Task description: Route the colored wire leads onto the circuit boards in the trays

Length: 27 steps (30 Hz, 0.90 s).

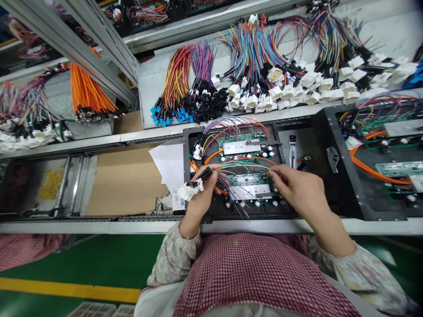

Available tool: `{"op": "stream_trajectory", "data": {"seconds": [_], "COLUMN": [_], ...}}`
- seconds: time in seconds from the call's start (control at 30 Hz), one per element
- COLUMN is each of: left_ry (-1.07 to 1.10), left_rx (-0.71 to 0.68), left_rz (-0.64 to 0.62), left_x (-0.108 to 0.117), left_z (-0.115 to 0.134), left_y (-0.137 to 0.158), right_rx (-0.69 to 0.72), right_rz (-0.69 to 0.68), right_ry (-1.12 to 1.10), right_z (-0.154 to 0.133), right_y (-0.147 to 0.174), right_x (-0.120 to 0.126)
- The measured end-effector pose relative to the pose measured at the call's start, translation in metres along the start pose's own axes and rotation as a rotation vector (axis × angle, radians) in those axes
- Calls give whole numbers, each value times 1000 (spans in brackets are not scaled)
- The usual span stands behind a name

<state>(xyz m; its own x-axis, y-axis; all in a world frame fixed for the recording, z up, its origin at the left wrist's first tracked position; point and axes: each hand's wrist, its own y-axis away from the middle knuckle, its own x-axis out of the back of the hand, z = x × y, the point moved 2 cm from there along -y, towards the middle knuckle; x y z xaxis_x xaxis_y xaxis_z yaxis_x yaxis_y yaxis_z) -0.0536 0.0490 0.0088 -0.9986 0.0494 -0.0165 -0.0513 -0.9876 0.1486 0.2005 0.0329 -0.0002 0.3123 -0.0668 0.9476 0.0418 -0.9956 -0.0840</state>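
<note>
My left hand is closed around the black-sleeved neck of a wiring harness, whose white connectors stick out to the left. Its loose coloured wires fan out rightward and downward over the lower circuit board. With thumb and fingers pinched, my right hand holds the far ends of some of these wires, a yellow one among them, stretched between both hands. Behind them lies the upper circuit board, with wires plugged in along its top. Both boards sit in a black tray.
Bundles of harnesses lie on the shelf behind: orange wires, blue-ended wires, and several with white connectors. Another tray with boards stands at the right. Brown cardboard and white paper lie left. A metal rail runs along the front.
</note>
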Motion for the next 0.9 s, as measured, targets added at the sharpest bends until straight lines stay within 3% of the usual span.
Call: {"op": "stream_trajectory", "data": {"seconds": [0.13, 0.2, 0.33, 0.47, 0.63, 0.9], "left_ry": [-15, -16, 15, 45, 11, 19], "left_rx": [-8, -23, -36, -16, -19, -11], "left_rz": [16, 17, -6, -17, 6, 5], "left_x": [2, 2, 0, 0, 3, 7], "left_z": [-3, -3, -3, -5, -7, -9], "left_y": [0, 0, -1, 1, 4, 4], "right_rx": [-4, 65, 283, 227, 257, 250], "right_rz": [104, 142, 12, 13, -83, -91], "right_ry": [-52, -132, -204, -268, -184, -183], "right_z": [-13, -27, -53, -58, -62, -62], "right_y": [6, 10, 9, -2, -10, -10], "right_x": [10, 16, 10, -9, -32, -36]}}
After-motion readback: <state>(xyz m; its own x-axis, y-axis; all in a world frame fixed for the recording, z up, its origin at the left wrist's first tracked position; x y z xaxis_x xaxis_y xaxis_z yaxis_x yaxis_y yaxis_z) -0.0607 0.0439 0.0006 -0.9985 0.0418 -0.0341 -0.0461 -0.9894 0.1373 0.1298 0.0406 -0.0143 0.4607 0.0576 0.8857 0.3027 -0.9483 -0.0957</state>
